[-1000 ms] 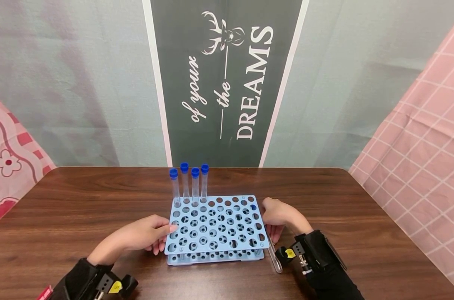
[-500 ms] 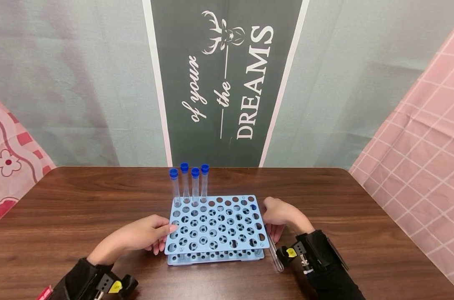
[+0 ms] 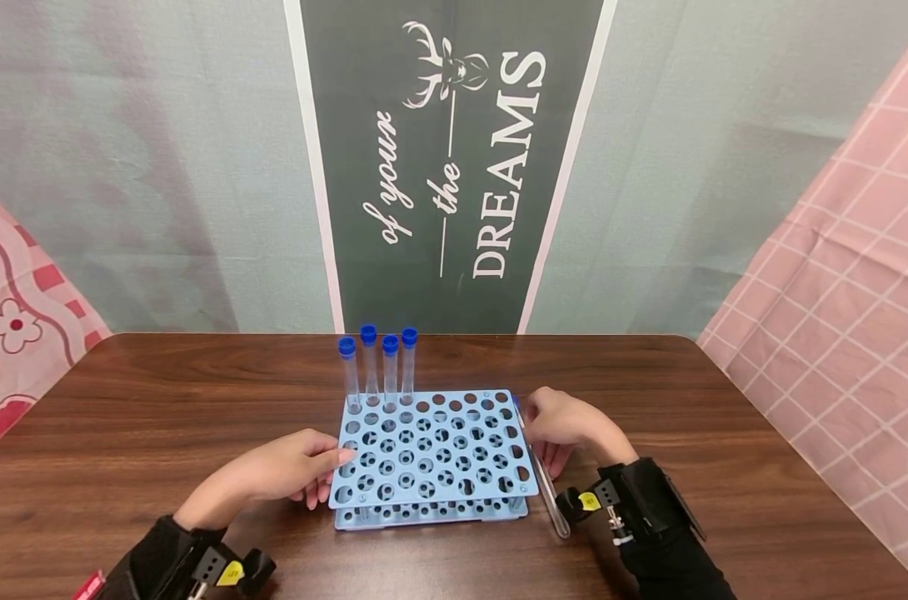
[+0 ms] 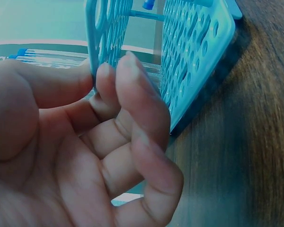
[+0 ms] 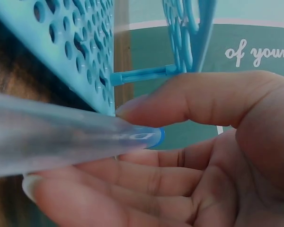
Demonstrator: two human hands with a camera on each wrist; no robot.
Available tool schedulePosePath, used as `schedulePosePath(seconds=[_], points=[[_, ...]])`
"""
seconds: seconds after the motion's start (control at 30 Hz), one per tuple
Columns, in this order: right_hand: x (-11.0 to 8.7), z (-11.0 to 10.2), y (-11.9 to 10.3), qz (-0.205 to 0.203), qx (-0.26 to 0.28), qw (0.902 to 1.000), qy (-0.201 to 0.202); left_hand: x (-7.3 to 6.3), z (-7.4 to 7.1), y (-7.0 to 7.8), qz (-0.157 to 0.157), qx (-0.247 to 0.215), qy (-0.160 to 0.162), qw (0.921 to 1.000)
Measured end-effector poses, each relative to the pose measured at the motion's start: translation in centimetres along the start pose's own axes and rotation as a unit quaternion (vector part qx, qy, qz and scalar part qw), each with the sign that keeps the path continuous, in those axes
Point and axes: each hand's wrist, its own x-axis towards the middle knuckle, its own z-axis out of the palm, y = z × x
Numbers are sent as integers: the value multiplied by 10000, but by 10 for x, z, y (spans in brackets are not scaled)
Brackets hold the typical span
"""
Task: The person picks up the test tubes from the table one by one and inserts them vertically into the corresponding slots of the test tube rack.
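A light blue test tube rack [image 3: 491, 497] with two perforated tiers stands mid-table. My left hand [image 3: 296, 462] grips its left edge, thumb on the top plate and fingers below; the left wrist view shows the thumb and a fingertip pinching that plate [image 4: 91, 28]. Beside the rack's right edge, my right hand [image 3: 562, 425] pinches a clear test tube [image 3: 551, 504] with a blue cap. That tube [image 5: 61, 139] slants, its rounded end towards me, and the thumb lies along it near the cap. Several capped test tubes [image 3: 391, 375] stand upright in the rack's back left holes.
The brown wooden table [image 3: 199, 392] extends to both sides of the rack. Behind it hangs a grey-green cloth [image 3: 454, 304] with white lettering. Pink cloths flank it, a gridded one [image 3: 859, 250] on the right and a flowered one [image 3: 19, 317] on the left.
My right hand has shifted slightly outward and up with the tube. The blue cap, earlier seen through a rack hole, now shows beside the rack's edge. The left hand has stayed put.
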Motion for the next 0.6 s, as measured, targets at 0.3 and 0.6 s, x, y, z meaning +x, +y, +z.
schedulePosePath(seconds=[0.3, 0.6], points=[[-4, -4, -2, -66, 113, 9999, -21, 0, 0, 1, 62, 3, -8, 10000], [-8, -10, -4, -80, 243, 9996, 110, -1, 0, 1, 70, -8, -14, 10000]])
